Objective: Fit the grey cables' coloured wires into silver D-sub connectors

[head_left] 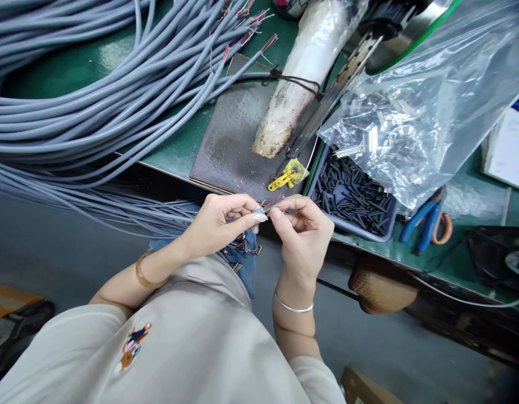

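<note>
Between my hands, in front of the bench edge, is the stripped end of a grey cable, its thin coloured wires (pixel 272 204) fanned out to the right. My left hand (pixel 225 221) is closed around the cable end, thumb and fingers pinching it where the wires come out. With thumb and forefinger my right hand (pixel 303 227) pinches the wires; its fingertips hide part of them. Just beyond my hands a yellow clip-like tool (pixel 280 180) lies on a dark board (pixel 234 140). Several finished-looking wire ends with small connectors (pixel 244 245) hang below, near my lap.
Large bundles of grey cable (pixel 128 106) cover the left bench. A soldering iron (pixel 326 109) leans beside a plastic-wrapped roll (pixel 303 62). Right of it stand a blue bin (pixel 381 235) of black tubes, a clear bag (pixel 436 123) of metal connectors and blue-handled pliers (pixel 427 224).
</note>
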A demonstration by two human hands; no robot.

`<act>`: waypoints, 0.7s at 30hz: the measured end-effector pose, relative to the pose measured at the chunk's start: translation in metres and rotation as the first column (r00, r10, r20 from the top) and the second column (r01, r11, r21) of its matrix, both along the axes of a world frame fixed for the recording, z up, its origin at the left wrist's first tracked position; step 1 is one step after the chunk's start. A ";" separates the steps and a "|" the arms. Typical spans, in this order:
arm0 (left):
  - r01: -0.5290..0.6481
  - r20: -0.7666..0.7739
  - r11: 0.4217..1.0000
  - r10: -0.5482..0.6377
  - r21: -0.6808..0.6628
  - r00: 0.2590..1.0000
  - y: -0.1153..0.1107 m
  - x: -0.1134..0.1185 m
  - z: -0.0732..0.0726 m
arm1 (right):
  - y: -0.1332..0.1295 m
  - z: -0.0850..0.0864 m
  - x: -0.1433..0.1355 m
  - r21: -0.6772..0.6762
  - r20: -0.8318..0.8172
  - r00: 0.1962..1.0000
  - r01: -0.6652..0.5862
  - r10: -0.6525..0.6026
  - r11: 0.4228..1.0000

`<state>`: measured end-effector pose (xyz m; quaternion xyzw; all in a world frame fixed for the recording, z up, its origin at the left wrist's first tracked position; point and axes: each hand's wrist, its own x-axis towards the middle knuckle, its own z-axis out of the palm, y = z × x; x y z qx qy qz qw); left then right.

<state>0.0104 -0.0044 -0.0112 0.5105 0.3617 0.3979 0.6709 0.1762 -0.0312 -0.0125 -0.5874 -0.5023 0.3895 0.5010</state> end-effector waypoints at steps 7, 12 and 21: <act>0.007 -0.045 1.000 -0.006 0.023 0.999 0.000 -0.001 -0.002 | 0.001 0.000 0.004 -0.045 -0.062 0.998 -0.020 0.017 0.999; 0.011 -0.111 0.997 -0.002 0.074 0.994 -0.001 -0.002 -0.001 | 0.002 0.001 0.007 -0.086 -0.082 0.996 -0.037 0.030 0.996; -0.038 -0.064 0.999 0.040 0.032 0.997 -0.003 0.001 -0.002 | -0.003 0.007 0.000 0.000 0.006 1.000 0.002 -0.002 1.000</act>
